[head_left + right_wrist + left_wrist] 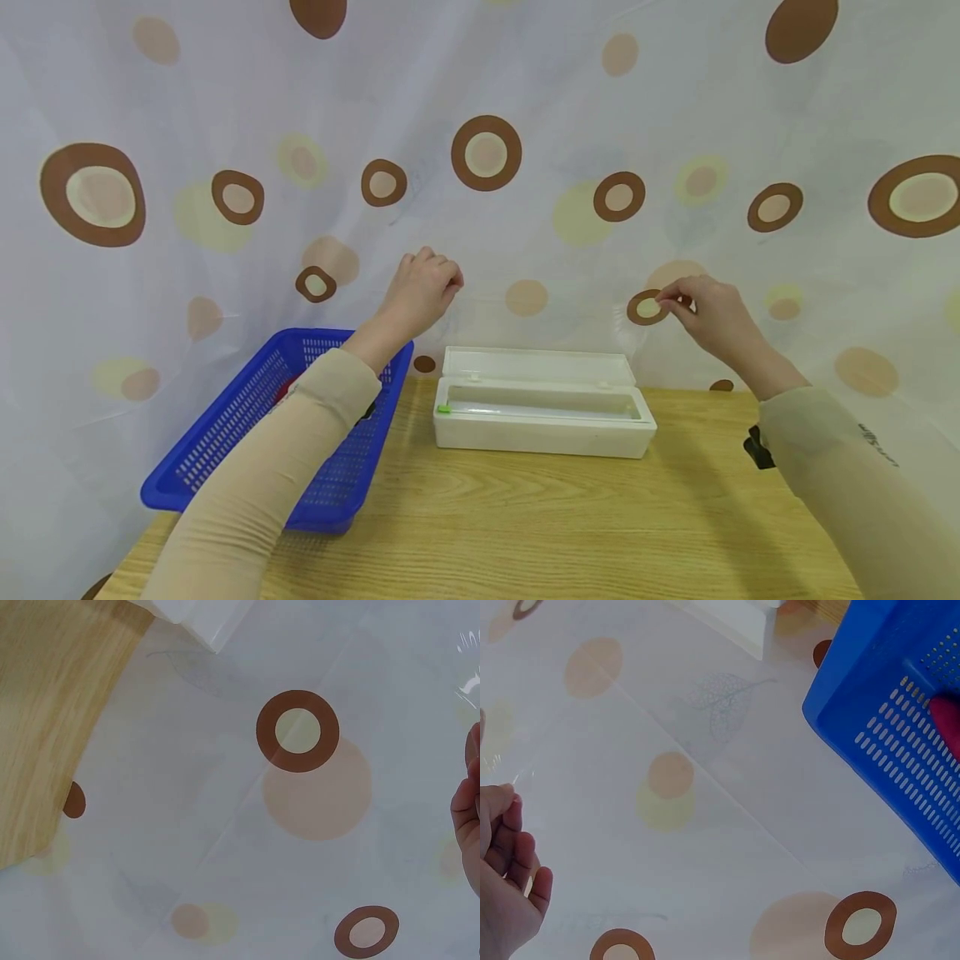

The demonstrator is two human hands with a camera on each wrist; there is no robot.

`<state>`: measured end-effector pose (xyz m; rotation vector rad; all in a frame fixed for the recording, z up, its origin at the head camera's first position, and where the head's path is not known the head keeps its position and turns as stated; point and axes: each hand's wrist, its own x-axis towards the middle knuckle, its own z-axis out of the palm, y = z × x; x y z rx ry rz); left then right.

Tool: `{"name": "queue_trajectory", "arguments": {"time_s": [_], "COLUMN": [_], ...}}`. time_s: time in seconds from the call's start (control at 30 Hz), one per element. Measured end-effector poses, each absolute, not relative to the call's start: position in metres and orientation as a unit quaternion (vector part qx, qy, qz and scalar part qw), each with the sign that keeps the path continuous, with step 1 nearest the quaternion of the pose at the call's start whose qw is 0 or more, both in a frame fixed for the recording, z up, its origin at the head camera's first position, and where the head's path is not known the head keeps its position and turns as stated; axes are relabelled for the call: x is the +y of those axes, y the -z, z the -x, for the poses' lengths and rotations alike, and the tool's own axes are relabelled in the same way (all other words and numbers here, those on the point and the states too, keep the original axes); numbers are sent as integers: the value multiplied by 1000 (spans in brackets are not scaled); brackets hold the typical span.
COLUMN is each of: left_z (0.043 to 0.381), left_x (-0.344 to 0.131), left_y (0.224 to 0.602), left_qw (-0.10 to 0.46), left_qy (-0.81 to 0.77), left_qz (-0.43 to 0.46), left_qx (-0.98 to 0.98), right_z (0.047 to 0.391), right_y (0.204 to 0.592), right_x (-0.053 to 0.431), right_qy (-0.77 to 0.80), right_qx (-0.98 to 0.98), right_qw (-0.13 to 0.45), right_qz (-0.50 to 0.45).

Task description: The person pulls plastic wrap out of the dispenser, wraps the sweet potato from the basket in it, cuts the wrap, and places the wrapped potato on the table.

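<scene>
My left hand (423, 287) is raised above and to the left of the white cling film dispenser (540, 437), fingertips pinched together. On the other side, my right hand (708, 312) pinches thumb against forefinger. Glints beside the fingers in both wrist views show clear cling film (469, 684) held between the hands; most of its sheet is too transparent to make out. The dispenser stands on the table with its lid (536, 365) tipped back and a pale roll (536, 410) inside. A small green slider (444, 409) sits at its left front edge.
A blue perforated basket (161, 492) stands at the left of the wooden table (525, 517), partly behind my left forearm. Something red (947, 724) lies in it. A spotted curtain (540, 250) hangs right behind the table.
</scene>
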<state>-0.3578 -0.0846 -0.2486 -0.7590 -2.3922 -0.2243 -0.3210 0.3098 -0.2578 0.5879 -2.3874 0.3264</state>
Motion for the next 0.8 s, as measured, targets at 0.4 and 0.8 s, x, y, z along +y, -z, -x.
{"name": "queue_trajectory", "arguments": {"time_s": [0.4, 0.8], "left_z": [357, 356], "left_x": [-84, -84], "left_y": [248, 247], "left_qw": [305, 305], "left_qy": [87, 97], "left_qz": [290, 293], "left_qx": [-903, -901], "right_z": [320, 320], "right_y": [258, 260], "right_x": [309, 312], "right_qy": [-127, -123], "right_qx": [-905, -901], "right_qw": [333, 341], "right_qz": [-232, -239]}}
